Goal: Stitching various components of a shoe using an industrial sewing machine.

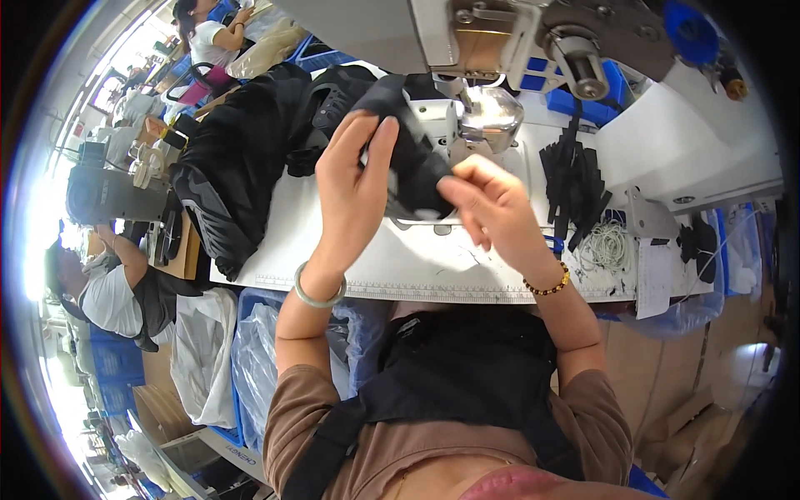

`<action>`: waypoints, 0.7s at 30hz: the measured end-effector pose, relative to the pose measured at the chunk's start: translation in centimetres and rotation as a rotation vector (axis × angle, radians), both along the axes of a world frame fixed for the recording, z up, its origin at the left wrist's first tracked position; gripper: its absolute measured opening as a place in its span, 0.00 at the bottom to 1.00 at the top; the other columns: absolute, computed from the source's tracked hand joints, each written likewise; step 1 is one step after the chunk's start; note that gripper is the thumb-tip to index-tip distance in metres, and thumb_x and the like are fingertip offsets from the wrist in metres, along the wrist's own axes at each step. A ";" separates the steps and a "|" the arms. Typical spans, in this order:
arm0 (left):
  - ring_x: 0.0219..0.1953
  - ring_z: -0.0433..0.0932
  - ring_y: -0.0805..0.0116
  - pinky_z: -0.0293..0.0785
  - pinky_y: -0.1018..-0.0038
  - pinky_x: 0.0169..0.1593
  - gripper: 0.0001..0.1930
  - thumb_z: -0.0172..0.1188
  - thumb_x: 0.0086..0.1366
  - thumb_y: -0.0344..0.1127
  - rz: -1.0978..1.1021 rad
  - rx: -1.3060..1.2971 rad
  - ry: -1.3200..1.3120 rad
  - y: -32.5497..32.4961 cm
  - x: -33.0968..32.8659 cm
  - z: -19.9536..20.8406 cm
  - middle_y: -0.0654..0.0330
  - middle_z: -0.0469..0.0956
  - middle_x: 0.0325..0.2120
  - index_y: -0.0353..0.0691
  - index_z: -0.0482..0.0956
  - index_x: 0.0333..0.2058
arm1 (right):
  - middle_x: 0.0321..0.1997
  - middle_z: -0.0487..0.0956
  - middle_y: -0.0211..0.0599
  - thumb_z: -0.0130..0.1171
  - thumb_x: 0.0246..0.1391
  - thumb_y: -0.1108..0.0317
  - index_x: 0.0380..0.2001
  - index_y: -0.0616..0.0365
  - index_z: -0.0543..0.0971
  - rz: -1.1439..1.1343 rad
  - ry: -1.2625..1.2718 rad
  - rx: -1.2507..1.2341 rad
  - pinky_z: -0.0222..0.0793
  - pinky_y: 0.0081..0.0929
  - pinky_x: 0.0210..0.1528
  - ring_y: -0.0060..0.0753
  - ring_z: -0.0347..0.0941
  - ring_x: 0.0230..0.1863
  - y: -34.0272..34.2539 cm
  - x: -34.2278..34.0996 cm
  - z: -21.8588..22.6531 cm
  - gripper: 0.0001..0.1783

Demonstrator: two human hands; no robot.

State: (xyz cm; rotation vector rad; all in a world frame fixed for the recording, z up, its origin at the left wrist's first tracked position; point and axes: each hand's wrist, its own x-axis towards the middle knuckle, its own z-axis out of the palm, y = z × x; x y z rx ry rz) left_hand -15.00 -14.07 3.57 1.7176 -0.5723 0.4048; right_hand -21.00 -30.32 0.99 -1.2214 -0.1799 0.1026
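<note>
A black fabric piece (408, 158), partly smeared by motion, is held up between my hands in front of the sewing machine (500, 42). Its upper left part is gripped by my left hand (358, 171), thumb and fingers closed on it. My right hand (498, 208) pinches the lower right edge of the same cloth, thumb against curled fingers. Just beyond my right hand stands the machine's shiny metal part (492, 121). The exact shape of the cloth cannot be made out.
Black bag-like fabric goods (242, 158) pile up on the left of the white table (308, 258). To the right lie black strips (575, 187) and a tangle of pale cord (607, 244). A blue bin lined with plastic (258, 350) stands below the table's left edge. Co-workers sit farther left.
</note>
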 end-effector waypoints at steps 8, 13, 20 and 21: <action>0.25 0.62 0.79 0.61 0.79 0.30 0.10 0.51 0.64 0.33 -0.230 0.025 0.147 -4.1 6.5 -1.5 0.65 0.69 0.20 0.29 0.72 0.31 | 0.18 0.69 0.19 0.58 0.54 0.69 0.27 0.60 0.73 -0.477 -0.167 -0.139 0.49 0.11 0.14 0.06 0.56 0.13 -0.6 1.3 -1.2 0.07; 0.23 0.59 0.82 0.59 0.79 0.24 0.09 0.51 0.63 0.30 -0.394 0.014 0.042 -5.2 7.6 -1.3 0.68 0.69 0.21 0.29 0.73 0.31 | 0.18 0.69 0.19 0.59 0.53 0.71 0.26 0.61 0.73 -0.540 -0.185 -0.080 0.49 0.11 0.14 0.06 0.56 0.14 -0.5 1.8 -2.2 0.06; 0.25 0.64 0.81 0.61 0.81 0.27 0.07 0.48 0.59 0.25 -0.208 0.113 0.048 -4.4 8.0 -2.2 0.66 0.72 0.22 0.28 0.73 0.34 | 0.22 0.74 0.25 0.61 0.51 0.69 0.30 0.65 0.75 -0.514 -0.224 -0.158 0.60 0.10 0.21 0.08 0.64 0.21 -1.0 2.2 -2.5 0.10; 0.25 0.65 0.81 0.61 0.80 0.28 0.08 0.47 0.62 0.26 -0.135 0.106 0.040 -4.5 6.8 -1.7 0.66 0.72 0.23 0.28 0.73 0.34 | 0.23 0.74 0.26 0.61 0.51 0.68 0.30 0.65 0.75 -0.461 -0.156 -0.211 0.63 0.11 0.23 0.09 0.65 0.22 -1.6 1.8 -2.0 0.10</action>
